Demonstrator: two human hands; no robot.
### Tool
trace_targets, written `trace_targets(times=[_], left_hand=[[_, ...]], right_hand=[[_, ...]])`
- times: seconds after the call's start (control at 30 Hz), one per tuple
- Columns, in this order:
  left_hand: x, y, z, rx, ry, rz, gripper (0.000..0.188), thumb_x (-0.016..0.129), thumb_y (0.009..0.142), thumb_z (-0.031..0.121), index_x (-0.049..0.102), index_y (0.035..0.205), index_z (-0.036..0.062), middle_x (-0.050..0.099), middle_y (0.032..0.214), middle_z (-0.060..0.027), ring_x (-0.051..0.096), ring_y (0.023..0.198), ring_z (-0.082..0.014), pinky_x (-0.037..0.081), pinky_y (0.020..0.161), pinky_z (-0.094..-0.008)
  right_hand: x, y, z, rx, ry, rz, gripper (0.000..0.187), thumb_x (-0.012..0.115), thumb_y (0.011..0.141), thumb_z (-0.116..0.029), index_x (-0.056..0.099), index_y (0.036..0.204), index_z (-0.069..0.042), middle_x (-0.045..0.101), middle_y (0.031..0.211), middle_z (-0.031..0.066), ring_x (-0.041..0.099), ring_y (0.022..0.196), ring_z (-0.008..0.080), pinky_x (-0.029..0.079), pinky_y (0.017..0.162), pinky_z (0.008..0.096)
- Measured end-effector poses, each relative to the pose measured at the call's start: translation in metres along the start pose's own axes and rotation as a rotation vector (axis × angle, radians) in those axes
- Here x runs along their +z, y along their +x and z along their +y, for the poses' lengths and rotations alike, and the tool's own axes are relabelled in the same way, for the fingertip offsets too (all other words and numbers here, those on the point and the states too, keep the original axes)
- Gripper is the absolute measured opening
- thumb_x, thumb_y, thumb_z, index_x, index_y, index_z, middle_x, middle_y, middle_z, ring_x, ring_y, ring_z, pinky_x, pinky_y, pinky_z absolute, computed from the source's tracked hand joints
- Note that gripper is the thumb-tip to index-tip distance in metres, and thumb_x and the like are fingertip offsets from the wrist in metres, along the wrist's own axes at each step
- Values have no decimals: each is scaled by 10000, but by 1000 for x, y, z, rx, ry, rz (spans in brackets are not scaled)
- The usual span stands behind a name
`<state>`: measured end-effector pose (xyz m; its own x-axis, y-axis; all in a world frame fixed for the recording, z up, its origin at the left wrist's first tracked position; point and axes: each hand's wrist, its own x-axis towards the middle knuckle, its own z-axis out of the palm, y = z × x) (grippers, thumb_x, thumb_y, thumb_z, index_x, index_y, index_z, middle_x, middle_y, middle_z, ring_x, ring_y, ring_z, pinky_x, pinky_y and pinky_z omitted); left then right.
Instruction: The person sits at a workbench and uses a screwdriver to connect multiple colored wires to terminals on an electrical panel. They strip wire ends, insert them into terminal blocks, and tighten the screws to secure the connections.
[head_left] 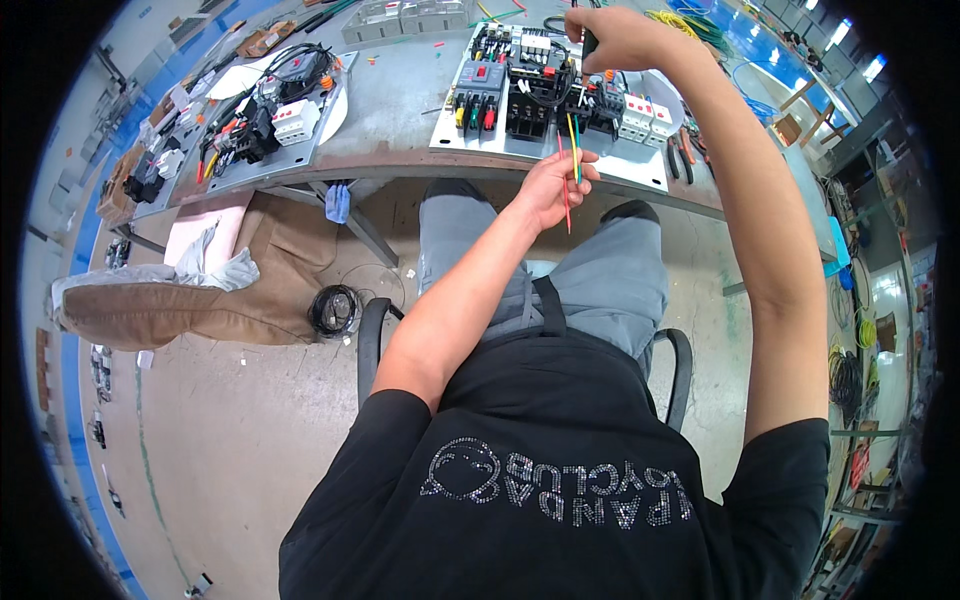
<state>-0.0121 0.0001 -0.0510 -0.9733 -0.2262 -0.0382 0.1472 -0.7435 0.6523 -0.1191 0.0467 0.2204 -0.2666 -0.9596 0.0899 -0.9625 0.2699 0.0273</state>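
Observation:
A metal mounting plate (455,136) with electrical parts lies at the bench's front edge before me. On it are a grey circuit breaker (481,80), black contactors (528,118) and white miniature breakers (646,120). My left hand (555,190), just off the plate's front edge, is closed around thin red, yellow and green wires (568,205) that run up to the parts. Above the parts, my right hand (625,42) grips a dark-handled screwdriver (589,44), its shaft pointing down at the terminals. The exact spot where its tip meets them is too small to tell.
Pliers (683,158) lie right of the plate. Another fitted plate (300,150) rests further left on the bench, with a grey plastic housing (405,18) at the back. A coil of black cable (335,310) sits on the floor beside a brown cloth-covered seat (190,310).

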Motion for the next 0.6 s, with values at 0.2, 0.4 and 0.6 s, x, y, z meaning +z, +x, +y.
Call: trace_targets(times=[0.2, 0.4, 0.6], left_hand=[[-4, 2, -3, -5, -25, -18, 307, 530, 1099, 285, 619, 1234, 24, 684, 888, -50, 576, 654, -80, 393, 495, -184], [0, -1, -4, 0, -26, 0, 296, 530, 1097, 263, 616, 1240, 18, 683, 895, -53, 566, 648, -78, 387, 491, -180], [-6, 1, -5, -2, -42, -6, 276, 502, 1101, 240, 617, 1231, 25, 684, 906, -69, 575, 653, -92, 389, 481, -181]], right_hand=[[17, 19, 23, 107, -99, 24, 422, 803, 786, -407, 754, 949, -20, 754, 921, 189, 725, 877, 357, 572, 794, 458], [15, 16, 35, -143, -45, -39, 317, 824, 752, -332, 734, 877, -55, 741, 838, 160, 712, 796, 333, 566, 746, 441], [30, 23, 44, 135, -11, 53, 299, 791, 785, -272, 722, 933, -22, 727, 841, 178, 704, 783, 356, 553, 725, 460]])
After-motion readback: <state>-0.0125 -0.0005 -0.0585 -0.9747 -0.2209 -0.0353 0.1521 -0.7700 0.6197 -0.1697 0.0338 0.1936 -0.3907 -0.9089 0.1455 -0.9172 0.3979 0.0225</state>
